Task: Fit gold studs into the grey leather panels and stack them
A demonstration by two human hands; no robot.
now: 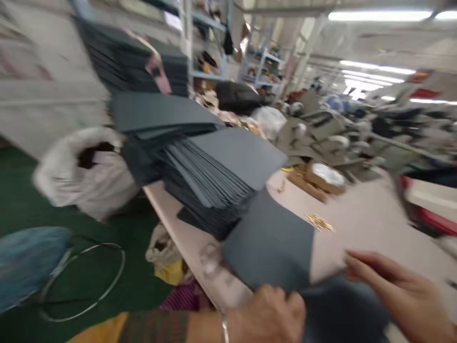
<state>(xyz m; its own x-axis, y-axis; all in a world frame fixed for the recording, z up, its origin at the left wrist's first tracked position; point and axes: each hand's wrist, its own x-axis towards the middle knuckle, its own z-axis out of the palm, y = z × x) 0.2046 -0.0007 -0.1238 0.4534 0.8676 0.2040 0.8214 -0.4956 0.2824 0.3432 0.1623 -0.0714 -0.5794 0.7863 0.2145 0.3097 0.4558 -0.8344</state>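
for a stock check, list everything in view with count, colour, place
panels: many, dark grey, upper left to bottom centre
table: one, pale, centre to right
metallic-looking pieces: several, gold, on the table
large sack: one, white, left floor
seat-like object: one, blue, lower left
shelving: two or more, blue, background
lights: several, white, upper right
blurred clutter: uncountable, mixed colours, back right
left hand: one, bare, at a panel, bottom centre
right hand: one, bare, lower right

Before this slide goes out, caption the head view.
Left hand and right hand at a dark sheet, stacked sheets and gold pieces beyond on a table.
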